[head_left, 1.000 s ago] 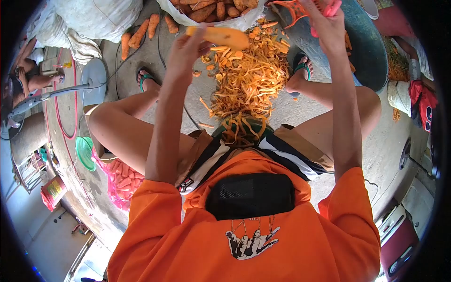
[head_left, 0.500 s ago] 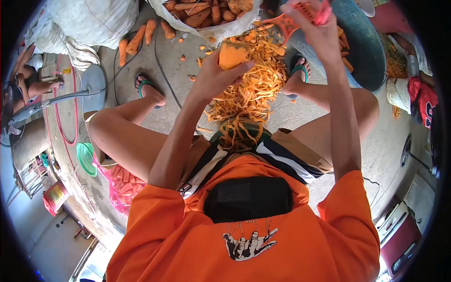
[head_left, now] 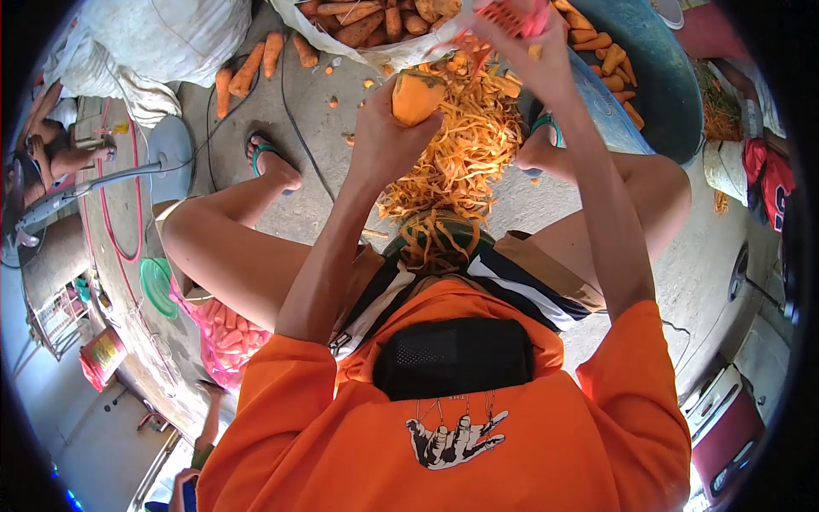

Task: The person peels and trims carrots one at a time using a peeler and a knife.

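Observation:
A thick carrot, mostly peeled and seen close to end-on, is gripped in my left hand. Patches of darker skin remain near its upper end. My right hand holds a red plastic peeler with a perforated body, up and to the right of the carrot and apart from it. The peeler is slightly blurred, and its blade does not show clearly. Below both hands, a long heap of carrot peelings covers the floor between my feet.
Unpeeled carrots fill a white sack at the top, with several loose carrots beside it. Peeled carrots lie in a blue tub at upper right. A pink bag of carrots, a black cable and a fan are at left.
My right hand has moved left with the peeler, showing more carrots in the tub. The carrot has turned and shifted slightly in my left hand. Another person's leg now appears at lower left.

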The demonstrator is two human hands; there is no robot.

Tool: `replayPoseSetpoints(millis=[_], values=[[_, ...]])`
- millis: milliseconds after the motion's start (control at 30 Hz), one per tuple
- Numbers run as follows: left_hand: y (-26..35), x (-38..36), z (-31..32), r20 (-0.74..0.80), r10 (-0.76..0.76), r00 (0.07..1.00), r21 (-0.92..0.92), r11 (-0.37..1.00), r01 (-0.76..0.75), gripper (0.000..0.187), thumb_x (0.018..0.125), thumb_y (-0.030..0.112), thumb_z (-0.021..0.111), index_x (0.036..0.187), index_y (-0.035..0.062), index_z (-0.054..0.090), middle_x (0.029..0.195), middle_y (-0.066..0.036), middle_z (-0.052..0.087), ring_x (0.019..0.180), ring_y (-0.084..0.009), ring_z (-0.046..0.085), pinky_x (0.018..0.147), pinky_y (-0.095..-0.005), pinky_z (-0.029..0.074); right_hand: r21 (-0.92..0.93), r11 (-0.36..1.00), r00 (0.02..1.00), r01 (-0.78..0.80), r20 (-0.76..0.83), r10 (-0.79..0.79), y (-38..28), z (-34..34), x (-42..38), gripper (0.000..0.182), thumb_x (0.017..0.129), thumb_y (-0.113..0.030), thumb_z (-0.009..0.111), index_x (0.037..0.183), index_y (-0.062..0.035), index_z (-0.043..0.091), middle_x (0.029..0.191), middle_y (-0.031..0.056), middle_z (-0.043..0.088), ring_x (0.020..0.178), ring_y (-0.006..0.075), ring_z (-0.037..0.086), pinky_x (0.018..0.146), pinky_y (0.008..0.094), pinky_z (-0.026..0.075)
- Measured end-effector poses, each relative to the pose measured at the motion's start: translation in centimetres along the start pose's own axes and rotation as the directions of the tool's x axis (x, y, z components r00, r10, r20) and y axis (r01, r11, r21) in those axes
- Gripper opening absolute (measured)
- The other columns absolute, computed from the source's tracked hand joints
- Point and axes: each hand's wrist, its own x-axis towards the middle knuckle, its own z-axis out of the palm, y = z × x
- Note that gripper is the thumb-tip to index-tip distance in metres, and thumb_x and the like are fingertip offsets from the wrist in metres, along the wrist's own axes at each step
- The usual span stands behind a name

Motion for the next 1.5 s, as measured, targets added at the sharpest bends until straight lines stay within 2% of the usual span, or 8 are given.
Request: replayPoseSetpoints(millis=[167,233,300,433,500,833,900,1500], values=[[-0.1,-0.9,0.1,0.031,0.015,0.999,-0.025,1.0,-0.014,0.032,0.085,0.014,0.079,0.112,0.0007,0.066,0.092,-0.003,0.072,0.08,-0.0102,0.066,0.073,-0.0286,0.053,-0.36,0.917,0.984,0.172,0.102,-0.145,0.6,0.7,-1.2,0.012,0.097,0.0,0.068,0.101,-0.0058,0.058,0.094,0.0058,0.071,0.081,0.0144,0.071,0.07,0.0302,0.059],[0.3,-0.9,-0.2,0.042,-0.005,0.999,-0.001,1.0,0.005,0.032,0.085,0.014,0.079,0.111,0.0007,0.066,0.091,-0.003,0.072,0.08,-0.0102,0.066,0.073,-0.0285,0.053,0.308,0.931,0.98,-0.197,0.056,0.189,0.1,-0.6,-0.4,0.016,0.094,-0.003,0.074,0.098,-0.0061,0.059,0.095,0.005,0.069,0.081,0.0141,0.07,0.068,0.0302,0.056],[0.5,-0.9,-0.2,0.072,-0.092,0.993,-0.092,0.991,0.099,0.031,0.083,0.011,0.076,0.11,-0.0018,0.067,0.093,-0.01,0.074,0.082,-0.0168,0.07,0.076,-0.0324,0.056,0.365,0.93,0.996,0.041,-0.085,-0.01,-0.5,0.6,-0.5,0.017,0.092,-0.004,0.076,0.098,-0.0058,0.059,0.091,0.0048,0.067,0.077,0.0115,0.067,0.068,0.0292,0.054],[0.7,-0.7,0.1,0.133,-0.091,0.987,-0.275,0.953,0.125,0.026,0.083,0.01,0.075,0.105,-0.0011,0.067,0.086,-0.004,0.071,0.074,-0.0138,0.066,0.068,-0.0297,0.053,-0.316,0.895,0.947,0.316,0.16,-0.278,-1.6,1.7,-1.2,0.011,0.096,0.003,0.067,0.099,-0.0048,0.06,0.093,0.0063,0.069,0.08,0.0136,0.07,0.067,0.0292,0.058],[0.4,-1.1,-0.6,0.262,-0.183,0.947,-0.294,0.92,0.259,0.021,0.085,0.009,0.075,0.102,0.0004,0.067,0.078,0.001,0.065,0.066,-0.01,0.059,0.059,-0.0271,0.048,0.218,0.959,0.983,-0.179,0.013,0.181,-0.5,0.3,-1.4,0.009,0.097,0.002,0.067,0.098,-0.0036,0.061,0.092,0.0055,0.068,0.08,0.0132,0.07,0.068,0.0288,0.058],[1.9,-1.0,-0.4,0.317,-0.227,0.921,-0.411,0.842,0.349,0.026,0.087,0.01,0.076,0.11,0.0015,0.065,0.082,0.003,0.062,0.066,-0.0064,0.054,0.057,-0.0255,0.043,-0.149,0.983,0.993,0.108,0.052,-0.101,-1.2,1.0,-0.8,0.013,0.095,-0.003,0.074,0.098,-0.0033,0.062,0.089,0.0018,0.065,0.08,0.0092,0.068,0.067,0.0253,0.055],[1.2,-0.3,-1.0,0.195,-0.068,0.978,-0.416,0.898,0.145,0.034,0.089,0.013,0.078,0.117,0.0014,0.063,0.09,0.001,0.063,0.069,-0.0068,0.056,0.058,-0.0251,0.045,0.352,0.936,0.993,-0.015,-0.106,0.056,-0.3,0.7,-0.7,0.009,0.097,0.001,0.07,0.096,-0.0032,0.062,0.089,0.0005,0.064,0.078,0.0078,0.065,0.068,0.0244,0.054],[-3.7,1.3,-0.9,-0.156,-0.005,0.988,-0.087,0.996,-0.008,0.039,0.086,0.022,0.084,0.116,0.0016,0.068,0.094,-0.005,0.076,0.083,-0.0112,0.07,0.074,-0.0296,0.055,-0.781,0.624,0.883,0.032,0.314,0.348,-1.7,3.6,-4.7,0.042,0.093,-0.047,0.069,0.113,-0.0103,0.071,0.09,0.0168,0.072,0.085,0.0383,0.069,0.075,0.0476,0.053]])
